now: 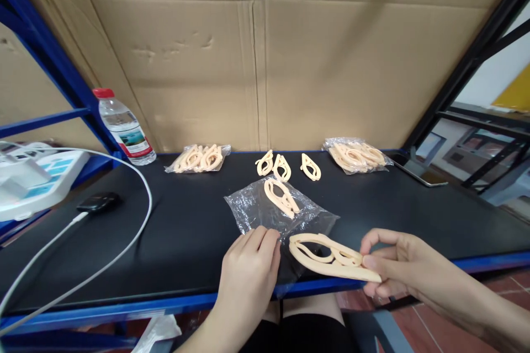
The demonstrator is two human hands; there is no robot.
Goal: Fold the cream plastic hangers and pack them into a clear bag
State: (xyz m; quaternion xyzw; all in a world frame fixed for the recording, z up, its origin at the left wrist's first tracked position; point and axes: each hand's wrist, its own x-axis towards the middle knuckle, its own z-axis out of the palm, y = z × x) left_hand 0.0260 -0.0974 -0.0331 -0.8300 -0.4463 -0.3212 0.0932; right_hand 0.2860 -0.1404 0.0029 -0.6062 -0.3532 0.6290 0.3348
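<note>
Your left hand is pinching the near edge of the clear bag, fingers curled down onto the film against the black table. Your right hand is closed on the peach clips, gripping their narrow right end between thumb and fingertips. Their wide looped ends point left, just beside the bag's near corner and just above the table's near edge. They look like two clips nested together, though I cannot tell the count for certain.

One clip lies inside the bag toward its far end. The end you hold appears to be the open one, but the film looks flat there. Pin only the lower layer, or rub the layers apart with thumb and forefinger, so the mouth gapes. Lead with the rounded ends, low and in line with the bag's length; a tilted entry would likely snag the loops on the film. Squeeze the nested pair so it does not fan apart.

Farther off, the loose clips sit in a row, between a filled bag on the far left and another on the far right. On the left, the water bottle and white cable are well apart from your hands.
</note>
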